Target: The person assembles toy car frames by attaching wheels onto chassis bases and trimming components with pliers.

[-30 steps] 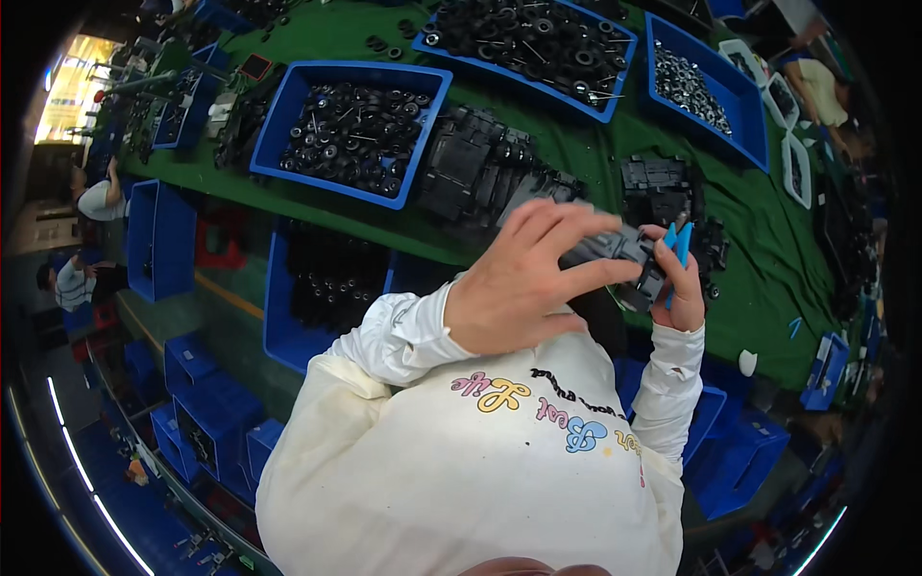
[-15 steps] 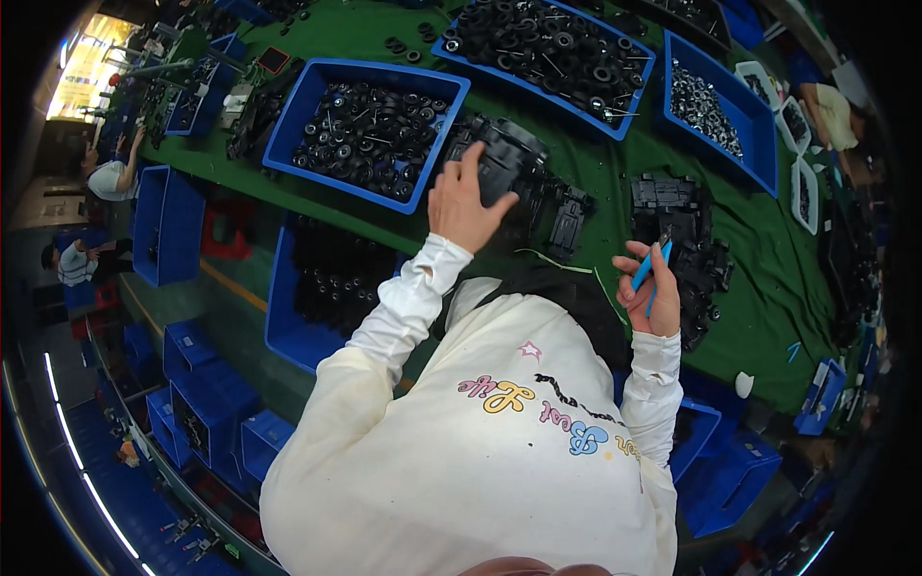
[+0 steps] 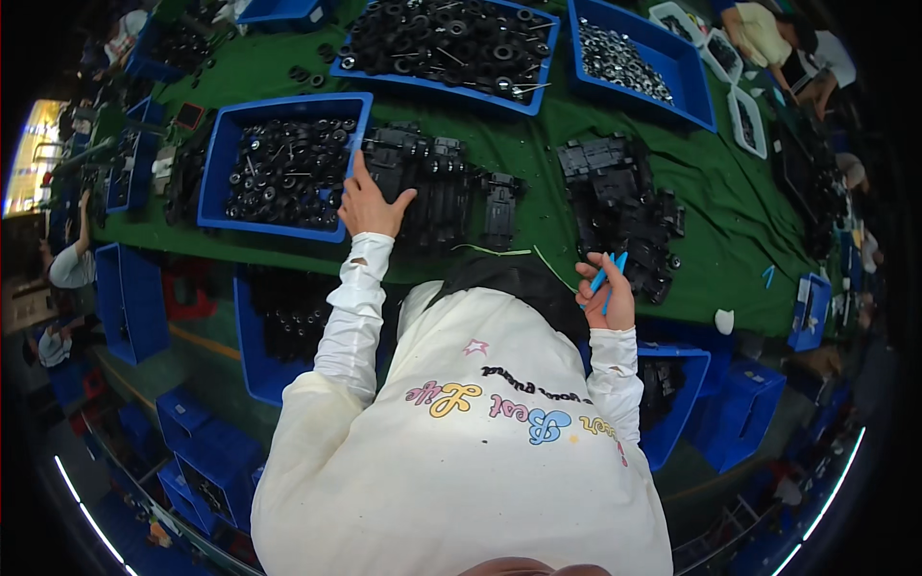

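Observation:
My left hand point(image 3: 373, 204) is open, fingers spread, at the right rim of a blue bin point(image 3: 279, 227) of small black wheels point(image 3: 288, 173). Just right of that hand lies a cluster of black plastic chassis parts point(image 3: 437, 206); whether the fingers touch the rim cannot be told. My right hand point(image 3: 612, 300) is closed around blue-handled pliers point(image 3: 615, 272), their tip hard to make out. Beyond the right hand, a second group of black chassis parts point(image 3: 624, 192) rests on the green cloth point(image 3: 538, 144).
Farther back stand a blue bin of black tyres point(image 3: 442, 48) and one of shiny metal parts point(image 3: 624, 62). White trays point(image 3: 747, 123) sit at the far right. A small blue V-shaped item point(image 3: 768, 276) lies on the cloth. Other people point(image 3: 759, 38) are at the far right and left.
The view has shifted, so the table appears farther left. My left hand has moved from above the black chassis parts to the wheel bin's rim. My right hand still holds the pliers.

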`<control>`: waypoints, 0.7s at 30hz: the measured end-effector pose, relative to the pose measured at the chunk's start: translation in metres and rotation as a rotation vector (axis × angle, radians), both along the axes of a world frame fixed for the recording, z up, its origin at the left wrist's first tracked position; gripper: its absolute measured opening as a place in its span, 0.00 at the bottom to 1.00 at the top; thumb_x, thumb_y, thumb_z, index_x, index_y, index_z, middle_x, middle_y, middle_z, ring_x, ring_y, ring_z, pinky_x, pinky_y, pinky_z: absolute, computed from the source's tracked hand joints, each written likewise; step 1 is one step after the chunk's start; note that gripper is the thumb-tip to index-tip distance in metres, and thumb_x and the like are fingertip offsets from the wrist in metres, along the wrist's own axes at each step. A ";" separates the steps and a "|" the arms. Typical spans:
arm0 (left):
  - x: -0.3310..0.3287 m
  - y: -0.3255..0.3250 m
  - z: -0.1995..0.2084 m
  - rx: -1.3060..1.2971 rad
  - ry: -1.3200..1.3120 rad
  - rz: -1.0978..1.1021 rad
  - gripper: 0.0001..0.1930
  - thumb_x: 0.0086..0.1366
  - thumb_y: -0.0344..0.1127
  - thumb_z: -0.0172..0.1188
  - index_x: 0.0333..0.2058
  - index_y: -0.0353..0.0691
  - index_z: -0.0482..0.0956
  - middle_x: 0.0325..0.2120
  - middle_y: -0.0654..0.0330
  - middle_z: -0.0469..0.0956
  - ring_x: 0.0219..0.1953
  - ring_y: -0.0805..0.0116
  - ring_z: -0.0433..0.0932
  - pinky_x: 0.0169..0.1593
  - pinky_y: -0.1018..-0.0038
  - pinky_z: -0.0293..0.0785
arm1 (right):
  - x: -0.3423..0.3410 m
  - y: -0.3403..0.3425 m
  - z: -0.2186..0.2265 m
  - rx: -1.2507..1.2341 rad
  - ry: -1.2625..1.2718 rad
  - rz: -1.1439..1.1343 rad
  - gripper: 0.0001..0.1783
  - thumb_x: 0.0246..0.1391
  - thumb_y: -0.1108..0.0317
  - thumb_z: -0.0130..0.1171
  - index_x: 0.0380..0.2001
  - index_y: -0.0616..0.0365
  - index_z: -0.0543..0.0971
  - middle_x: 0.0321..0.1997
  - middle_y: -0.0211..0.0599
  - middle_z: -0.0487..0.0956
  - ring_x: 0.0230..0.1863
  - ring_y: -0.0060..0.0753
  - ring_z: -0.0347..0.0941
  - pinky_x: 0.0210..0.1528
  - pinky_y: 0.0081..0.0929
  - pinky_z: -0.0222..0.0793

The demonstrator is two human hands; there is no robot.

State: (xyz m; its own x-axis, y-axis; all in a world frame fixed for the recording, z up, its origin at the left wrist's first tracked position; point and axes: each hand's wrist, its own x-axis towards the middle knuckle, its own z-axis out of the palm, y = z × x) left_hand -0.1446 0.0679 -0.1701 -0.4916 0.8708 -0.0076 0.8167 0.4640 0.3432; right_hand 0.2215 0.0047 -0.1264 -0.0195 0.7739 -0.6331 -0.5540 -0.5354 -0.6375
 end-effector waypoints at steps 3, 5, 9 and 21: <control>0.002 0.001 0.002 0.030 0.042 -0.021 0.58 0.47 0.54 0.75 0.69 0.49 0.47 0.50 0.45 0.71 0.48 0.44 0.74 0.53 0.52 0.68 | 0.013 -0.009 -0.009 -0.031 -0.020 -0.050 0.19 0.63 0.56 0.55 0.46 0.61 0.73 0.38 0.43 0.80 0.21 0.26 0.67 0.24 0.27 0.60; 0.003 0.001 0.009 0.038 0.048 -0.025 0.58 0.46 0.54 0.75 0.69 0.48 0.47 0.49 0.45 0.72 0.46 0.45 0.74 0.51 0.52 0.68 | 0.021 -0.013 -0.012 -0.066 -0.064 -0.112 0.19 0.62 0.56 0.57 0.46 0.60 0.73 0.37 0.43 0.80 0.21 0.26 0.67 0.25 0.27 0.60; 0.003 0.003 -0.001 0.042 0.010 -0.035 0.59 0.45 0.53 0.76 0.70 0.52 0.46 0.51 0.47 0.70 0.49 0.44 0.72 0.52 0.51 0.66 | 0.048 -0.009 -0.039 -0.070 -0.161 -0.154 0.18 0.61 0.54 0.58 0.42 0.59 0.74 0.35 0.43 0.82 0.18 0.26 0.68 0.20 0.27 0.61; 0.008 -0.020 0.013 0.270 -0.028 -0.053 0.54 0.48 0.48 0.74 0.69 0.49 0.49 0.53 0.51 0.66 0.55 0.48 0.66 0.59 0.55 0.59 | 0.248 0.180 -0.200 -0.384 -1.649 0.048 0.59 0.27 0.17 0.61 0.35 0.74 0.81 0.40 0.56 0.82 0.44 0.58 0.78 0.53 0.44 0.70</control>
